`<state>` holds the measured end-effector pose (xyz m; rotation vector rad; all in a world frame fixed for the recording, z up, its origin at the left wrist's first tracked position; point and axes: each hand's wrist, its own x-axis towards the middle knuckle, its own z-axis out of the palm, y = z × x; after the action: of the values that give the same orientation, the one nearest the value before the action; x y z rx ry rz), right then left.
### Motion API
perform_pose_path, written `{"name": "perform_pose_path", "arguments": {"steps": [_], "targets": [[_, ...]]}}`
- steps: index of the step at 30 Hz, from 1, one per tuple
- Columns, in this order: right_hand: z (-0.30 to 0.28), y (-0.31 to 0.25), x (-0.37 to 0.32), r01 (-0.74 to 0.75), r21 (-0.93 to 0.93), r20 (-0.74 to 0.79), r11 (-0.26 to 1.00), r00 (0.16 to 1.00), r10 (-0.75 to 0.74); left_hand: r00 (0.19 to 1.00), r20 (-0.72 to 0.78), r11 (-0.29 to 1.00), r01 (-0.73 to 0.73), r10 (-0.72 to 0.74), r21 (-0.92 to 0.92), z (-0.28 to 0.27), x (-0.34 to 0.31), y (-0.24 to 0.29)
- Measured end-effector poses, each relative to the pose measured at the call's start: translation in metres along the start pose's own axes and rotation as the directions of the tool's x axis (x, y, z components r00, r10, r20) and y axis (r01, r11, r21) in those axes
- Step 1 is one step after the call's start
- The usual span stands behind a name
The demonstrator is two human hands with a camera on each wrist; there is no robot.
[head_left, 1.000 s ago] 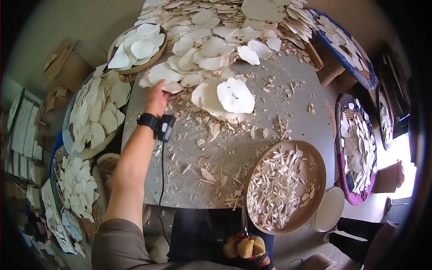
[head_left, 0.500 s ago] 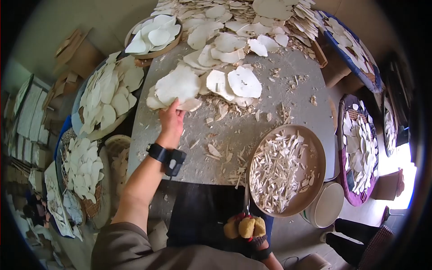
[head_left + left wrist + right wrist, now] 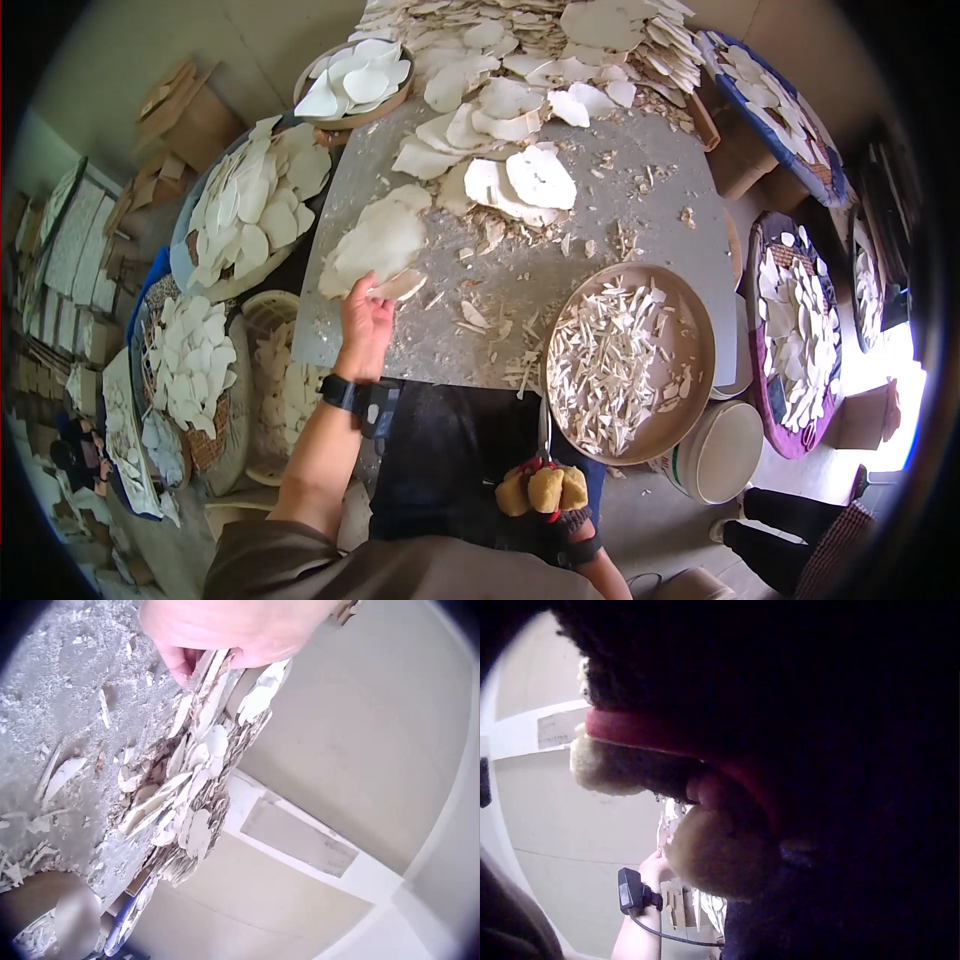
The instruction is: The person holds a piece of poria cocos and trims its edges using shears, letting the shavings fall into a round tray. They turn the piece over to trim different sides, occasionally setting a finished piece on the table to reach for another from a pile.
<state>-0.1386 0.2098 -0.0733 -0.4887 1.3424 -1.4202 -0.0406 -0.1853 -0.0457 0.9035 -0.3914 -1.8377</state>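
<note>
My left hand (image 3: 366, 325) pinches the near edge of a small stack of flat pale pieces (image 3: 382, 240), thin with irregular outlines, over the left part of the table. In the left wrist view the thumb and fingers clasp several layered pieces (image 3: 212, 686) edge-on. My right hand (image 3: 545, 490), its fingers covered in thick yellowish padding, is low in front of my lap. It grips red-handled scissors (image 3: 546, 430) whose metal blades point up beside a round tray (image 3: 700, 345) of cut strips. The red handle (image 3: 630, 726) shows in the dark right wrist view.
More flat pieces (image 3: 520, 185) lie mid-table, with a large heap (image 3: 600, 25) behind. Scraps litter the grey table (image 3: 640, 220). A bowl (image 3: 375, 115) of white pieces stands back left. Loaded baskets flank both sides; a white bucket (image 3: 725, 455) sits below the tray. Another person's legs (image 3: 780, 530) are at right.
My left hand has taken hold of the small stack of pale pieces and drawn it toward me, away from the others. The right hand stays low with the scissors.
</note>
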Motion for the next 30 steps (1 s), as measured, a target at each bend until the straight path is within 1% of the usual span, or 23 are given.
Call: {"name": "perform_pose_path", "arguments": {"steps": [1,3,4,5,6,7,9,10,11,13,14,15,16,18,19,21,22,23,25,26,27,29,30], "targets": [[0.000,-0.013,0.002,0.047,-0.082,0.067,0.996,0.997,-0.042,1.000,0.000,1.000,0.015,-0.015,-0.010,-0.003,0.003,0.004],[-0.004,0.011,-0.001,0.030,0.171,0.022,0.985,0.999,-0.034,0.998,0.001,0.998,0.056,-0.056,-0.034,-0.007,0.003,0.009],[-0.006,0.025,0.000,0.025,0.297,0.001,0.955,1.000,-0.026,0.997,0.006,0.996,0.076,-0.076,-0.049,-0.008,0.000,0.013],[-0.010,0.037,0.003,0.002,0.285,0.002,0.959,1.000,-0.002,0.995,0.010,0.993,0.097,-0.096,-0.062,-0.008,-0.003,0.017],[-0.011,0.039,0.006,-0.021,0.274,0.000,0.961,1.000,0.022,0.994,0.071,0.995,0.089,-0.086,-0.039,-0.010,-0.005,0.018],[-0.010,0.040,0.004,-0.034,0.385,-0.002,0.922,0.999,0.038,0.988,0.109,0.993,0.113,-0.110,-0.026,-0.012,-0.010,0.019],[-0.007,0.036,0.002,-0.052,0.591,-0.007,0.805,0.998,0.069,0.967,0.198,0.986,0.164,-0.161,-0.001,-0.012,-0.015,0.019],[-0.009,0.039,0.004,-0.033,0.621,0.027,0.783,0.999,0.020,0.974,0.175,0.990,0.142,-0.144,0.027,-0.012,-0.016,0.017],[-0.011,0.041,0.005,-0.017,0.649,0.062,0.761,0.998,-0.030,0.975,0.159,0.988,0.153,-0.156,0.027,-0.010,-0.016,0.013],[-0.011,0.040,0.004,-0.086,0.752,0.105,0.653,0.994,0.009,0.978,0.118,0.985,0.172,-0.175,0.028,-0.004,-0.021,0.008],[-0.010,0.039,0.007,-0.122,0.817,0.153,0.564,0.988,-0.009,0.975,0.123,0.982,0.182,-0.186,0.042,-0.010,-0.012,0.004],[-0.012,0.038,0.013,-0.113,0.845,0.252,0.523,0.946,-0.204,0.973,0.119,0.980,0.193,-0.197,0.043,-0.012,-0.010,0.003],[-0.013,0.038,0.020,-0.126,0.868,0.339,0.480,0.857,-0.389,0.971,0.115,0.978,0.205,-0.209,0.044,-0.014,-0.008,0.003],[-0.013,0.040,0.021,-0.155,0.891,0.335,0.426,0.859,-0.388,0.972,0.114,0.978,0.203,-0.208,0.053,-0.011,-0.008,0.003],[-0.012,0.042,0.020,-0.176,0.903,0.335,0.393,0.860,-0.386,0.979,0.115,0.985,0.160,-0.166,0.059,-0.010,-0.010,0.005],[-0.013,0.044,0.020,-0.142,0.896,0.308,0.421,0.882,-0.357,0.991,0.117,0.996,0.064,-0.071,0.067,-0.005,-0.014,0.011],[-0.013,0.045,0.020,-0.129,0.894,0.294,0.429,0.892,-0.344,0.991,0.124,0.996,0.041,-0.050,0.074,0.002,-0.020,0.017],[-0.012,0.046,0.018,-0.117,0.892,0.278,0.436,0.903,-0.327,0.988,0.152,0.996,-0.011,-0.003,0.089,0.007,-0.017,0.020],[-0.012,0.049,0.015,-0.099,0.860,0.271,0.501,0.920,-0.283,0.974,0.203,0.986,-0.121,0.096,0.113,0.025,-0.011,0.029],[-0.014,0.048,0.018,-0.090,0.838,0.271,0.537,0.925,-0.267,0.948,0.271,0.970,-0.206,0.165,0.129,0.039,-0.014,0.033],[-0.012,0.047,0.018,-0.105,0.851,0.270,0.514,0.928,-0.257,0.917,0.325,0.938,-0.300,0.233,0.174,0.054,-0.016,0.034],[-0.012,0.040,0.017,-0.130,0.873,0.267,0.471,0.934,-0.237,0.829,0.439,0.845,-0.479,0.346,0.239,0.086,-0.010,0.030],[-0.011,0.038,0.015,-0.108,0.860,0.250,0.499,0.941,-0.229,0.748,0.482,0.711,-0.632,0.456,0.308,0.093,0.010,0.017]]}}
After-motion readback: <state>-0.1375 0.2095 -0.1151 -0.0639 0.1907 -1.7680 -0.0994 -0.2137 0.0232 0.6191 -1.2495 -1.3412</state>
